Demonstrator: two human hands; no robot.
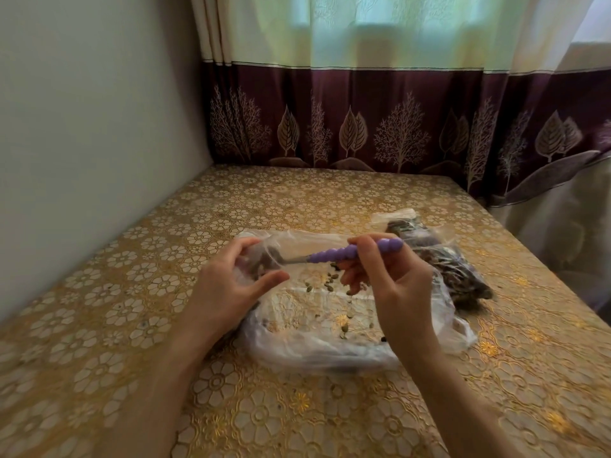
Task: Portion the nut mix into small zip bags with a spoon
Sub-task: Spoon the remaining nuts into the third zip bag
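So the right hand (390, 276) is pinching the purple handle of the spoon (347, 252) up near its far end, fingers curled round it; the metal bowl end is poked into the mouth of a small zip bag (261, 262) that the left hand (228, 285) holds up off the table, thumb on one side and fingers curled over the other, pinching the film open. There's a dark little heap of nut mix already sitting in that bag, though it's a bit blurry.

How it'll handle, my guess: the small bag is thin, floppy and slick, with next to no weight; it won't stand or stay open by itself, so the place to hold it is right at the rim by the zip strip, one lip per side, like the hand is doing; grab lower and the mouth probably folds shut on the spoon. The spoon is the only stiff thing here, light, and the bumpy handle looks grippy enough.

The big clear bag (330, 325) lies spread on the gold flowered tablecloth (132, 266) under both hands, with only scattered seeds (327, 282) left on it; loose and rolly, easy to flick off. Behind the right hand there are filled bags (446, 259) lying on the table, dark with mix; those look lumpy and heavier, better picked up by the body than a corner.
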